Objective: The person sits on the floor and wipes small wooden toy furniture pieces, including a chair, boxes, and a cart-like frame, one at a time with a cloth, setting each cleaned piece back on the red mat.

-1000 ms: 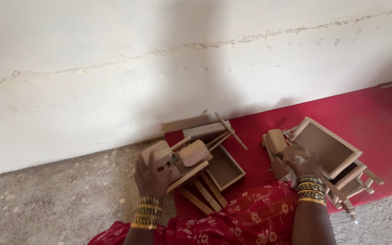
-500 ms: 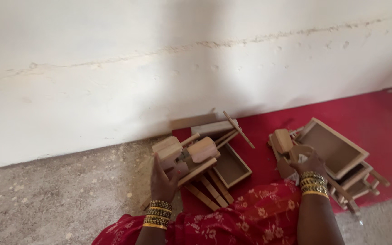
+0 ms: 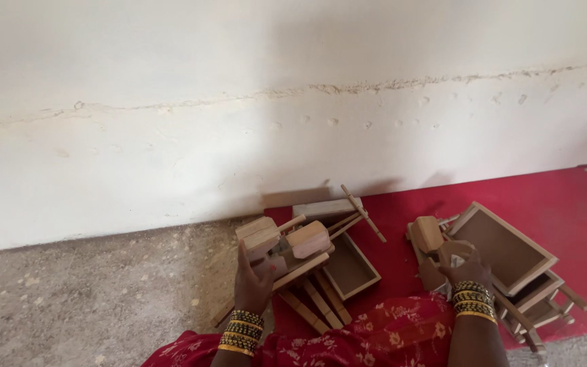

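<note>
Seen from the head camera, the person sits on the floor close to a whitewashed wall (image 3: 293, 102) with a rough crack line running across it. A red mat (image 3: 565, 197) covers the floor on the right, and bare speckled concrete floor (image 3: 83, 299) lies on the left.

The left hand (image 3: 253, 282) reaches up to a wooden toy assembly (image 3: 287, 248) made of two rounded blocks, thin dowels and a flat slat; its fingers are wrapped around the lower edge of the piece, grasping it. The assembly sits at the mat's left edge, just in front of the wall, tilted over an open shallow wooden box (image 3: 351, 268). Loose wooden slats (image 3: 317, 302) lie beneath it, near the red floral cloth (image 3: 375, 336) over the person's lap.

The right hand (image 3: 463, 265) is curled closed on a second wooden toy piece (image 3: 429, 234) with a rounded block, which rests beside a stack of flat wooden trays (image 3: 507, 248) on the mat. Both wrists carry gold and dark bangles (image 3: 473, 302). The two toy pieces lie well apart, each in its own hand.
</note>
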The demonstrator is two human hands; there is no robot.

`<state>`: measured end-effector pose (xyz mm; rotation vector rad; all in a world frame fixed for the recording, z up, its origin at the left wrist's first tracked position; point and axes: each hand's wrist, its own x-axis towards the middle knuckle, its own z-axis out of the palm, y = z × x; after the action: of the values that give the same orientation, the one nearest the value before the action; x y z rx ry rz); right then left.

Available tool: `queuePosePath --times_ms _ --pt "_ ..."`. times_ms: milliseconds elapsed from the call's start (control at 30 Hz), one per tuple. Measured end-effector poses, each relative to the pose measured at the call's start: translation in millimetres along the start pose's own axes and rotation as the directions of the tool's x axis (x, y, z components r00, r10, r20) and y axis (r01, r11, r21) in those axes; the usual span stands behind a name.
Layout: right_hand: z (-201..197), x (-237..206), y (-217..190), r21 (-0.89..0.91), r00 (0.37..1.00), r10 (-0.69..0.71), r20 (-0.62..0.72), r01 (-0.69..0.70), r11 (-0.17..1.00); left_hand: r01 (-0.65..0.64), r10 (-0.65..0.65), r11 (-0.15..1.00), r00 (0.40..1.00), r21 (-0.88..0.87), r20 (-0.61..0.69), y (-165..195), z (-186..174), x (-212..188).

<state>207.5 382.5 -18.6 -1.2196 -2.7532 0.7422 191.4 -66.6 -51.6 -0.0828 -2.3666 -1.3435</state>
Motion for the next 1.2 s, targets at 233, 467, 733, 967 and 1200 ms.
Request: queuePosePath --times_ms 233,467,733,967,1200 --pt "-1.6 -1.6 0.2 0.015 1.000 -0.013 0.010 0.012 1.000 0.105 -0.103 0.994 0.993 -0.034 0.052 7.8 -3.8 -1.6" --pt "-2.0 -7.0 0.0 0.082 0.998 0.056 0.043 -0.059 0.995 0.092 -0.090 0.995 0.995 -0.035 0.054 9.2 -6.8 -3.0" --pt "-0.3 -7.1 -1.5 0.024 0.998 0.063 0.029 -0.064 0.998 0.108 -0.104 0.993 0.992 -0.041 0.077 11.7 -8.6 -2.1" --pt "2.1 -8.5 0.6 0.072 0.999 0.046 0.008 -0.047 0.996 0.084 -0.083 0.996 0.994 -0.013 0.067 9.7 -7.4 -1.1" --pt "1.1 -11.7 -4.6 0.009 0.992 0.116 0.039 -0.116 0.993 0.075 -0.074 0.997 0.996 -0.011 0.054 9.3 -7.1 -1.1"
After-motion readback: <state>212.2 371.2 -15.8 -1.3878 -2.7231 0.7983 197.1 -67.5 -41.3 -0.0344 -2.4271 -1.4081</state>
